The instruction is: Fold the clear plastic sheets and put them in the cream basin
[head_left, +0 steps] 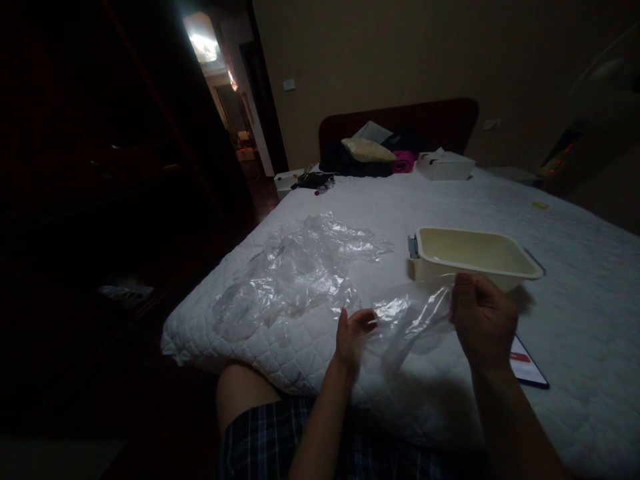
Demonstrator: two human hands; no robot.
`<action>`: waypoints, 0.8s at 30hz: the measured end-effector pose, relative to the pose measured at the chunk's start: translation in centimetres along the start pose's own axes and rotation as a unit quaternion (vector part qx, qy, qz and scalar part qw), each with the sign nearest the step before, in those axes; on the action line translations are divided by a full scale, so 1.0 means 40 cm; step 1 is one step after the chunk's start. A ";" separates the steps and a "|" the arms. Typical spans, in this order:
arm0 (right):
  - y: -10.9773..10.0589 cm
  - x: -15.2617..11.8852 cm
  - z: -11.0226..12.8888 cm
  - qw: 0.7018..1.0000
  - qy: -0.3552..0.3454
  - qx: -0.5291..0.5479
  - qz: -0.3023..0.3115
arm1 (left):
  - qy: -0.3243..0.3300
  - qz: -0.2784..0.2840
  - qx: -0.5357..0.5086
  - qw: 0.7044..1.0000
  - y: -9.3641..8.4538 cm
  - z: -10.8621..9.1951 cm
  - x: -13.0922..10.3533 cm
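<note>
Over bed point(575, 293), right grip point(484, 321) pinches clear plastic point(413, 321) in front of tub point(463, 245); left grip point(353, 335) at plastic's other end, fingers bent, can't tell if clasping; crumpled pile point(295, 267) left of tub, phone point(526, 367) beside right wrist

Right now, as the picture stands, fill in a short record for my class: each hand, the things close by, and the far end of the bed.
Right hand: pinching a clear plastic film
Left hand: at the film's left end; grip unclear
Left of the film: heap of crumpled clear plastic
Beyond the right hand: cream plastic tub, upright
Beside the right wrist: phone, screen lit, partly hidden
Surface: white quilted bed cover
Far end: dark red headboard, beige pillow, white box
</note>
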State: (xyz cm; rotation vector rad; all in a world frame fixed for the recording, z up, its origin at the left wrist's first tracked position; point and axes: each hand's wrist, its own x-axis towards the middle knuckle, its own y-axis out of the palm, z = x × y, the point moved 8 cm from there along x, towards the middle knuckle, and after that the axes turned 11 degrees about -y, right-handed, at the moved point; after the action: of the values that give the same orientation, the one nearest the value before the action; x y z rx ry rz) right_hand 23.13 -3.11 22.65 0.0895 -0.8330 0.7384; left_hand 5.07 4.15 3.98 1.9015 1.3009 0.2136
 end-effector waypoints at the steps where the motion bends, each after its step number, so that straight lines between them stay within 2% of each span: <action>1: 0.004 -0.001 -0.009 1.000 0.009 -0.022 0.009 | 0.000 0.043 0.000 0.999 0.026 -0.004 -0.023; 3: 0.025 -0.006 -0.031 0.997 0.027 -0.050 0.047 | 0.025 0.095 0.011 0.995 0.066 -0.016 -0.068; 5: 0.050 -0.017 -0.050 0.993 0.033 -0.070 0.088 | 0.053 0.115 0.046 0.991 0.093 -0.022 -0.103; 7: 0.063 -0.032 -0.064 0.989 0.032 -0.094 0.106 | 0.094 0.080 0.107 0.987 0.095 -0.029 -0.122; 9: 0.071 -0.051 -0.083 0.988 0.042 -0.093 0.114 | 0.121 0.012 0.178 0.977 0.077 -0.036 -0.130; 12: 0.084 -0.079 -0.123 0.987 0.080 -0.048 0.131 | 0.087 -0.040 0.244 0.965 0.043 -0.024 -0.121; 16: 0.105 -0.101 -0.174 0.981 0.136 0.023 0.139 | 0.019 -0.076 0.172 0.982 -0.018 0.001 -0.098; 19: 0.110 -0.101 -0.191 0.980 0.150 0.040 0.122 | -0.008 -0.082 0.136 0.987 -0.041 0.016 -0.084; 22: 0.104 -0.087 -0.201 0.986 0.133 0.042 0.091 | -0.001 -0.087 0.134 0.987 -0.050 0.014 -0.080; 24: 0.108 -0.085 -0.223 0.981 0.151 0.092 0.075 | 0.015 -0.104 0.124 0.987 -0.061 0.005 -0.081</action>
State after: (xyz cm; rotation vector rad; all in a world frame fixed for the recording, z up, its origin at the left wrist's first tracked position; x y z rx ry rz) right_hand 24.64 1.34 13.27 0.0775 -0.4831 0.9451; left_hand 1.96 1.67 3.08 1.9536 1.5956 -0.0284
